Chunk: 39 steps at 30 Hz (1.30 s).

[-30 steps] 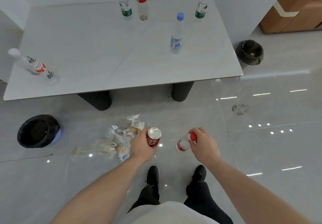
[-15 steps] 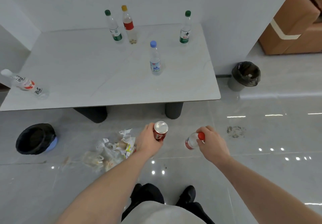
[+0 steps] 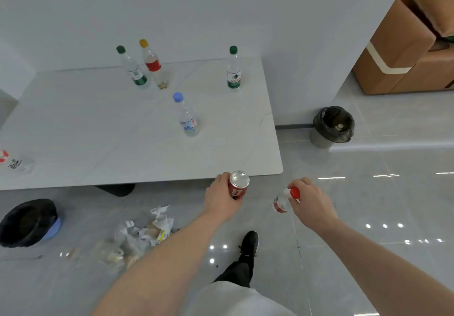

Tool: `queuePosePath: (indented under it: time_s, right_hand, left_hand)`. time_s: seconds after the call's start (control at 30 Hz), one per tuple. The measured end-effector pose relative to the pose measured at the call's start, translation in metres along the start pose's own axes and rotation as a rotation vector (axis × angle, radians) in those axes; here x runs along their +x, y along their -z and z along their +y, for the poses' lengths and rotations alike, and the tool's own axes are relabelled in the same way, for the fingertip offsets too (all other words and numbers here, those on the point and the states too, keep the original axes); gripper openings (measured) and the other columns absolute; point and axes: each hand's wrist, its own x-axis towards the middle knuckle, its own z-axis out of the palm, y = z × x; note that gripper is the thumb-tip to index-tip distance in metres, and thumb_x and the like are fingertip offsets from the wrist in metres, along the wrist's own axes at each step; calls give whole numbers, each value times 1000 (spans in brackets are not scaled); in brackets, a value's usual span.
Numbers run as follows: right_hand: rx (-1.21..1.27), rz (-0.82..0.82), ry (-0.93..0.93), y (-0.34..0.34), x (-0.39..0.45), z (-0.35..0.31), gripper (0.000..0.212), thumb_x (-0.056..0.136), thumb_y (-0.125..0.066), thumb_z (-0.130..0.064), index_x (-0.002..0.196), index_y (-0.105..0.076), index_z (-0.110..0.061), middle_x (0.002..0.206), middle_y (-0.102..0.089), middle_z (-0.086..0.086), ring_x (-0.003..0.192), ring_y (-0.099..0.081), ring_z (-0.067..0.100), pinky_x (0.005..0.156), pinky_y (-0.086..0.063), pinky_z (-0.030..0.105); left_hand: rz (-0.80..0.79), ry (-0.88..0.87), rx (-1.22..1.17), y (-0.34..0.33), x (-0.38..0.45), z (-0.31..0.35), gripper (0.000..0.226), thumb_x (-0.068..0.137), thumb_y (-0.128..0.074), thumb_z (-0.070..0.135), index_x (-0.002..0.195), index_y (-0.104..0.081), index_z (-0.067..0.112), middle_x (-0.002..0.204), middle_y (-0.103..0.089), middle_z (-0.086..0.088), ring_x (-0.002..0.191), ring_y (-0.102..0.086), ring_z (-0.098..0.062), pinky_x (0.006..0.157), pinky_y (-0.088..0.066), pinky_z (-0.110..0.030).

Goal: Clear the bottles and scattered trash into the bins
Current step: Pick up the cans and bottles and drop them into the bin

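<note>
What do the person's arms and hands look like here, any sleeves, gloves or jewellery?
Both forearms are bare, with no sleeves in view. The left hand and right hand wear no gloves, and no rings or watch are visible.

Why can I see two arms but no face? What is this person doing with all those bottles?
The camera sits on the person's head and looks forward and down, so you see what they see: their own arms, a leg and a black shoe, but never their face.

The left hand holds a red can. The right hand holds a small bottle with a red cap.

On the white table stand four bottles: two with green caps, one with a yellow cap and one with a blue cap. One more bottle lies on its side at the left edge.

On the floor lies a heap of crumpled trash. There are two bins with black bags: one on the left and one on the right by the wall. The person is tidying up, so everything should end up in the bins.
</note>
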Motion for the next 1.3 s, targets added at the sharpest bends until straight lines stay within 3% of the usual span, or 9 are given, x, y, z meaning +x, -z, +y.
queuePosePath:
  time_s: [0.5,0.77,1.03,1.3]
  right_hand:
    - [40,20,-78,94,120,103,25,91,-70,-21,114,-63,-25,119,-57,-11,86,-58,13,75,-48,27]
    - [1,-29,47,151,196,202,25,92,-69,-23,115,-62,-26,116,-56,-10,88,-57,13,78,-48,26]
    - [-82,-85,110,219,267,296,28,90,-69,-23,117,-62,-25,118,-55,-6,91,-60,20,79,-52,34]
    - [-46,-130,92,251,346,330,29,88,-69,-17,116,-64,-24,117,-55,-7,87,-55,16,76,-43,26]
  left_hand:
    - [-143,-98,38,-78,129,139,56,69,-75,46,116,-51,26,110,-59,6,98,-61,-20,89,-45,-39]
    - [-60,41,-26,-135,169,227,63,68,-79,43,124,-51,30,119,-61,8,107,-62,-19,97,-49,-41]
    - [-23,177,-101,-181,195,305,82,73,-87,39,140,-42,29,138,-57,6,127,-55,-19,109,-46,-40]
    - [-19,269,-37,-204,265,343,79,71,-87,42,136,-43,28,129,-63,6,118,-60,-19,101,-51,-36]
